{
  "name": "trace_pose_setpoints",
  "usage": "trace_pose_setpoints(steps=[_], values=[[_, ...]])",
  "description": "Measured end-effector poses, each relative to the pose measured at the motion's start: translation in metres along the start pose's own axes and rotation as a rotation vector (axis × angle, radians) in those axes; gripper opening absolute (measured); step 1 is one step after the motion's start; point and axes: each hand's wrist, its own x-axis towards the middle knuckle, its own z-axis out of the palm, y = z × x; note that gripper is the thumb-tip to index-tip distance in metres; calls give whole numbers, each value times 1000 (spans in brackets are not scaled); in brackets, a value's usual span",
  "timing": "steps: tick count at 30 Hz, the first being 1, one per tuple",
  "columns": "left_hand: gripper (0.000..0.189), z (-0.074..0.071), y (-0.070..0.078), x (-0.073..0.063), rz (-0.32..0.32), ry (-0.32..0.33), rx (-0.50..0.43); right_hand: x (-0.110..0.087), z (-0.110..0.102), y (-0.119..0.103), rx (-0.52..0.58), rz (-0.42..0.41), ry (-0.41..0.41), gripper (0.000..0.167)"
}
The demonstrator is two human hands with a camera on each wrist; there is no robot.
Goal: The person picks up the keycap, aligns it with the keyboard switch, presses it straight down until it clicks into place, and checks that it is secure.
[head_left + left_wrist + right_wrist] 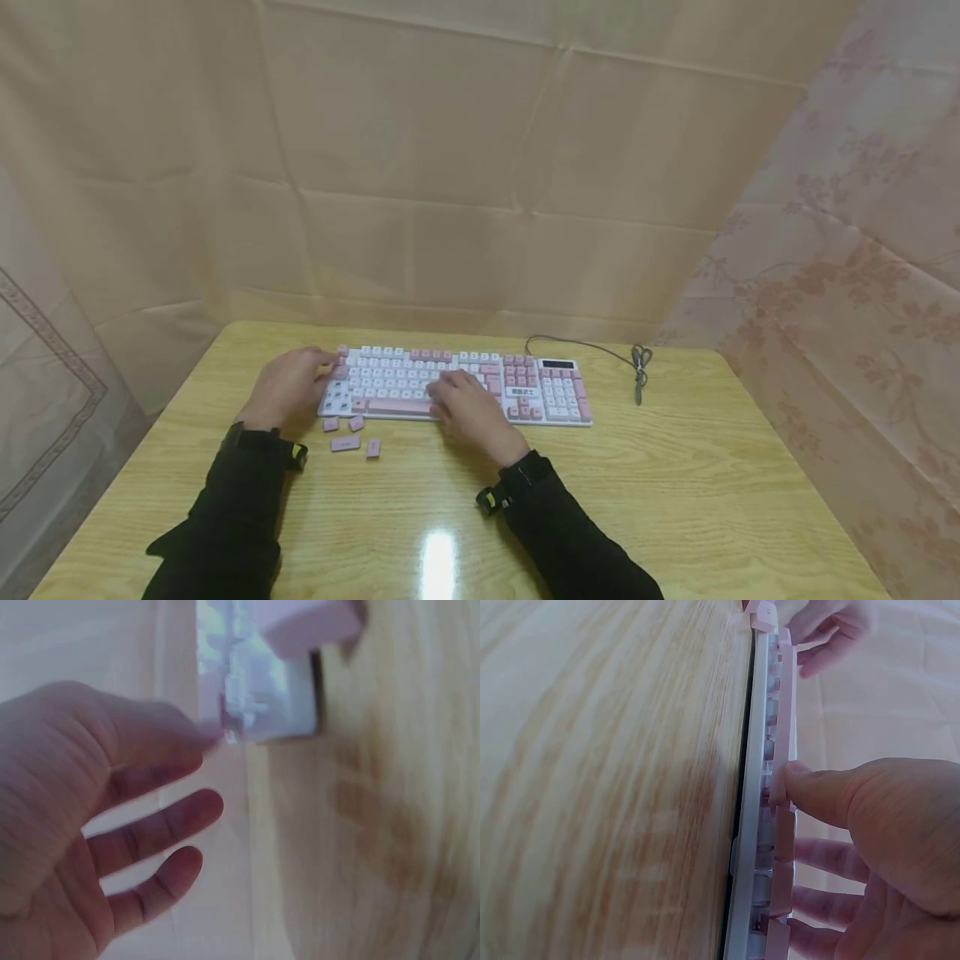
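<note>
Pink and white, the keyboard (405, 384) lies on the table (675, 500) with its long axis running left to right, its right end slightly nearer. The left hand (288, 387) is at its left end, thumb and forefinger by the far-left pink keys; whether they pinch one I cannot tell. The other fingers are loosely bent, apart from one another. The right hand (472, 408) lies over the keys right of the middle, fingers relaxed and spread, thumb at the near edge. Dark bare switches (337, 395) show at the near-left corner, closer to the left hand. Four loose keycaps (346, 443) lie just nearside of that corner, between the forearms.
</note>
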Motion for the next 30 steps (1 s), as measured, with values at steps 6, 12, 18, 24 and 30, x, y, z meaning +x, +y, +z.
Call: trace_pose_setpoints(steps=[6,12,18,24,30], values=[[43,-5,3,0,-150,9,-156,0,0,0,7,-7,10,34],[35,-2,6,0,-213,18,-165,0,1,1,16,2,0,35],[30,4,10,1,-262,14,-169,0,0,1,11,-4,5,35],[28,6,17,1,-283,21,-143,-1,-1,-1,11,-8,5,34],[26,9,21,1,-276,58,-93,-1,-1,0,7,-15,7,34]])
